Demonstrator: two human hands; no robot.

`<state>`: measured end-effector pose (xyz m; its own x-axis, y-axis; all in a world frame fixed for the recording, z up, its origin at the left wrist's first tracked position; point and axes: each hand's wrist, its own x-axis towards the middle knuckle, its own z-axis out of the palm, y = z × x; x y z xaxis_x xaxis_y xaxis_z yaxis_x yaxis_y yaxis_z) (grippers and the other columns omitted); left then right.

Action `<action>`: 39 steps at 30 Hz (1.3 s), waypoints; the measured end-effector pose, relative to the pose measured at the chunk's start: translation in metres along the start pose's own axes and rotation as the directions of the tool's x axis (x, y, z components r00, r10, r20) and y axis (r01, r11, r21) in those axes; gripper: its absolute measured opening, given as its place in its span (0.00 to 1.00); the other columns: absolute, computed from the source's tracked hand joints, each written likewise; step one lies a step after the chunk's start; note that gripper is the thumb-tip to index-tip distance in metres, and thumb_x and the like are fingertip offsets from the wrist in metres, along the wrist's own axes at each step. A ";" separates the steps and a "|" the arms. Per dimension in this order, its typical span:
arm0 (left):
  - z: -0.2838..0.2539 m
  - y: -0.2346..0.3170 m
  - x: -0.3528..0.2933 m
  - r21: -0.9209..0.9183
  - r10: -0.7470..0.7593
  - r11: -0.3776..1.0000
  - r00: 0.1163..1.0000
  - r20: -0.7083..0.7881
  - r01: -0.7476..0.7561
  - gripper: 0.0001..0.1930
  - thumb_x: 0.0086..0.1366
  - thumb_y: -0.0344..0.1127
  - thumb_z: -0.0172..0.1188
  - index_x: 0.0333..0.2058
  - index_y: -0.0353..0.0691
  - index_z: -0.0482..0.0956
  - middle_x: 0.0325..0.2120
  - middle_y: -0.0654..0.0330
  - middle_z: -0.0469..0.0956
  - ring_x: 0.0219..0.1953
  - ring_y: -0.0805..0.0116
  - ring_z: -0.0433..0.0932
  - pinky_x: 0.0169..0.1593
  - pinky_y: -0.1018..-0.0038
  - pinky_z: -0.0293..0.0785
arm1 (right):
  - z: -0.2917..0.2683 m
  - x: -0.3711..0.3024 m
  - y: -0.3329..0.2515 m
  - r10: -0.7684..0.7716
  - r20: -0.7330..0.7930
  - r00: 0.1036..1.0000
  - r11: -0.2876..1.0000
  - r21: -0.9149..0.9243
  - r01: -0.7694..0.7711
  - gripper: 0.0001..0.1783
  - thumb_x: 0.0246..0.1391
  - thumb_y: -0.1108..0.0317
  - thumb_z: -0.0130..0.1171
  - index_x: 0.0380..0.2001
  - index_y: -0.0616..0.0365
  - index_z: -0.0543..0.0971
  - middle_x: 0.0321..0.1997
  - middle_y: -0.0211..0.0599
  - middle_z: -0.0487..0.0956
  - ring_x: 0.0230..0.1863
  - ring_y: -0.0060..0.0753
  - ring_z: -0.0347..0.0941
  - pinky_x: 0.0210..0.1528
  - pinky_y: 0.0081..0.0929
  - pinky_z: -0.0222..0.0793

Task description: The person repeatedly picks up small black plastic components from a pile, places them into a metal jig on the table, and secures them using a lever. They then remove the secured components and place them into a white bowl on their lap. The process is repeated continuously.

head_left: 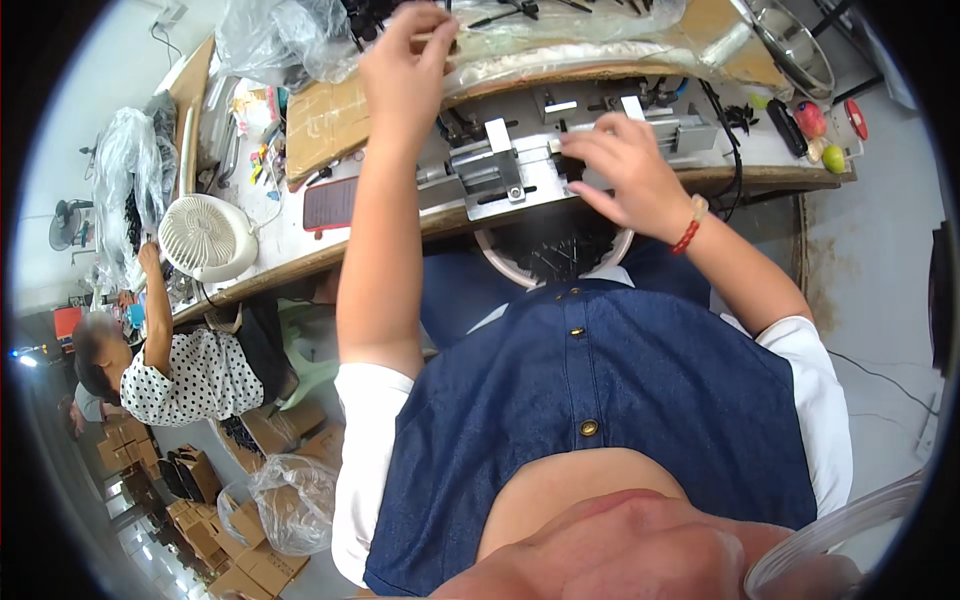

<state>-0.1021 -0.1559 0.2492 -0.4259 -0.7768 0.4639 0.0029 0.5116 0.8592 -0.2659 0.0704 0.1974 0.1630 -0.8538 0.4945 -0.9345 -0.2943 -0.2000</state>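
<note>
My left hand (408, 62) is raised over the back of the bench, beside a pile of black parts (368, 18) on clear plastic. Its fingers are bent toward the thumb, and what they hold, if anything, is too small to make out. My right hand (628, 170) is at the metal fixture (500, 170), fingers stretched and thumb apart. Its fingertips are by a small white piece (556, 146) at the fixture's middle. Below the fixture's front edge, a round pale basket (492, 256) holds many thin black pieces.
To the left lie a red phone (330, 203), a cardboard sheet (318, 125) and a white fan (207, 237). A co-worker in a dotted top (190, 378) sits farther left. Black cables (735, 150), a black bottle (787, 128) and a metal bowl (795, 50) are at the right.
</note>
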 end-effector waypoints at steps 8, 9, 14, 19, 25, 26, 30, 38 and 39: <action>0.015 0.024 -0.108 -0.055 -0.045 0.997 0.982 0.183 0.056 0.16 0.60 0.26 0.72 0.48 0.42 0.88 0.43 0.62 0.85 0.37 0.80 0.79 0.36 0.81 0.73 | -0.028 0.163 0.150 0.287 -0.149 0.946 0.958 0.014 -0.288 0.20 0.63 0.55 0.60 0.44 0.63 0.81 0.50 0.53 0.83 0.54 0.53 0.78 0.57 0.43 0.73; 0.027 0.021 -0.117 -0.107 -0.015 0.994 0.976 0.218 0.039 0.17 0.60 0.26 0.72 0.48 0.42 0.88 0.42 0.61 0.86 0.37 0.78 0.80 0.37 0.81 0.76 | -0.034 0.177 0.161 0.391 -0.107 0.914 0.919 -0.010 -0.394 0.23 0.64 0.51 0.59 0.46 0.62 0.81 0.50 0.53 0.83 0.55 0.55 0.77 0.59 0.45 0.72; 0.051 0.022 -0.157 0.064 0.047 0.996 0.967 0.249 -0.065 0.13 0.60 0.27 0.72 0.45 0.39 0.87 0.38 0.56 0.86 0.34 0.67 0.85 0.38 0.75 0.81 | 0.021 0.213 0.151 0.396 0.006 0.918 0.878 -0.295 -0.376 0.26 0.66 0.46 0.54 0.50 0.59 0.81 0.57 0.57 0.77 0.60 0.63 0.72 0.62 0.48 0.68; 0.063 -0.002 -0.169 0.226 0.171 0.948 0.956 0.238 -0.226 0.11 0.60 0.34 0.73 0.42 0.45 0.88 0.41 0.59 0.79 0.29 0.66 0.82 0.33 0.70 0.80 | 0.062 0.198 0.167 0.090 -0.189 0.978 0.986 -0.119 -0.114 0.18 0.66 0.52 0.55 0.43 0.56 0.81 0.48 0.57 0.75 0.50 0.61 0.72 0.56 0.54 0.68; 0.082 -0.021 -0.172 0.325 0.180 0.912 0.956 0.230 -0.250 0.11 0.60 0.37 0.73 0.42 0.48 0.89 0.46 0.64 0.82 0.29 0.69 0.84 0.35 0.72 0.81 | -0.002 0.188 0.117 0.300 -0.214 0.930 0.946 -0.059 -0.319 0.14 0.65 0.58 0.61 0.44 0.58 0.81 0.40 0.48 0.83 0.42 0.51 0.80 0.51 0.45 0.71; 0.086 -0.022 -0.170 0.322 0.219 0.903 0.949 0.228 -0.286 0.11 0.60 0.37 0.73 0.43 0.48 0.89 0.48 0.63 0.83 0.30 0.68 0.84 0.36 0.72 0.82 | -0.008 0.190 0.126 0.340 -0.207 0.917 0.933 0.194 -0.303 0.14 0.65 0.60 0.60 0.44 0.60 0.80 0.39 0.46 0.83 0.40 0.45 0.81 0.47 0.41 0.72; 0.089 -0.022 -0.171 0.331 0.240 0.893 0.944 0.226 -0.306 0.11 0.61 0.36 0.72 0.44 0.47 0.88 0.51 0.62 0.84 0.35 0.65 0.87 0.39 0.71 0.84 | -0.031 0.190 0.143 0.474 -0.074 0.877 0.519 0.829 -0.210 0.12 0.68 0.68 0.58 0.49 0.65 0.77 0.36 0.38 0.84 0.32 0.24 0.79 0.33 0.24 0.74; 0.079 -0.013 -0.164 0.294 0.188 0.919 0.947 0.262 -0.264 0.15 0.62 0.36 0.70 0.48 0.48 0.85 0.52 0.62 0.83 0.40 0.60 0.87 0.41 0.68 0.84 | -0.064 0.110 0.073 0.458 -0.165 0.873 0.304 0.953 0.020 0.13 0.66 0.66 0.61 0.48 0.62 0.80 0.38 0.36 0.83 0.38 0.32 0.79 0.43 0.29 0.75; 0.070 -0.011 -0.161 0.315 0.202 0.909 0.949 0.243 -0.274 0.15 0.62 0.36 0.71 0.48 0.48 0.85 0.51 0.62 0.83 0.38 0.61 0.86 0.39 0.68 0.84 | -0.052 0.091 0.077 0.386 -0.147 0.911 0.372 0.928 -0.008 0.11 0.67 0.68 0.59 0.48 0.62 0.79 0.42 0.40 0.83 0.41 0.33 0.79 0.46 0.30 0.75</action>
<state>-0.0973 -0.0109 0.1497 -0.6232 -0.5444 0.5614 -0.1652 0.7934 0.5859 -0.3391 -0.0072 0.2708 -0.2591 -0.8279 0.4975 -0.0549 -0.5016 -0.8634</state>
